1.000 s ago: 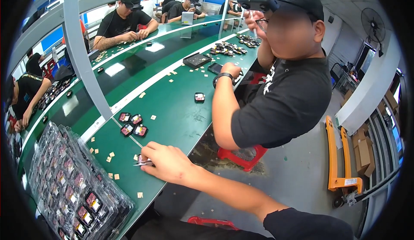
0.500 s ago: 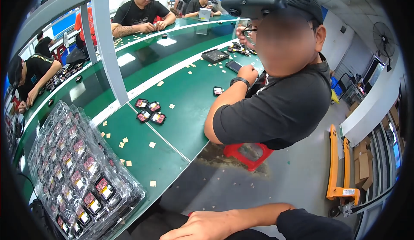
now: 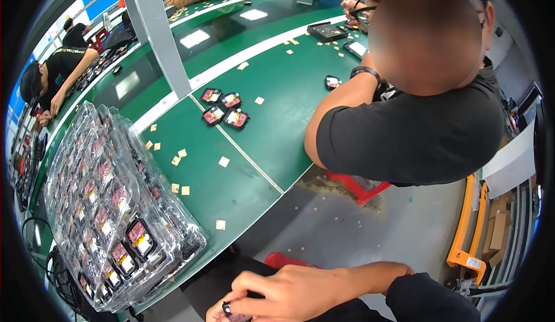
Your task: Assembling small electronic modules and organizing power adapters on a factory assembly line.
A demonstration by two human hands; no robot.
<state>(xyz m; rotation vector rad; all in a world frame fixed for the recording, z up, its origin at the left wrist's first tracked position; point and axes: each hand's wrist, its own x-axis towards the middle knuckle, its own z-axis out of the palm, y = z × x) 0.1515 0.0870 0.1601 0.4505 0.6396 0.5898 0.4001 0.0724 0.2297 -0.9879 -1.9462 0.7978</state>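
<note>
My right hand (image 3: 295,290) is at the bottom centre, over my lap, its fingers bent and closed round a small black-edged electronic unit (image 3: 238,316). Only a sliver of my left hand (image 3: 215,312) shows, beneath and left of the right fingers, with its fingers against the same unit. Most of that unit is covered by my hands and cut off by the lower edge. Left of my hands, clear plastic trays (image 3: 173,229) are stacked on the green table (image 3: 260,154), filled with black housings holding red boards and white-and-yellow parts.
Several similar black housings (image 3: 236,118) lie mid-table, among small cream squares (image 3: 224,162). A grey post (image 3: 159,38) rises from the table. A co-worker (image 3: 404,142) sits close on the right, leaning on the table. An orange pallet truck (image 3: 465,229) stands on the floor beyond.
The view has shifted, so the table and co-worker sit differently in it. My right hand shows more fully, and the small unit and part of my left hand have come into view.
</note>
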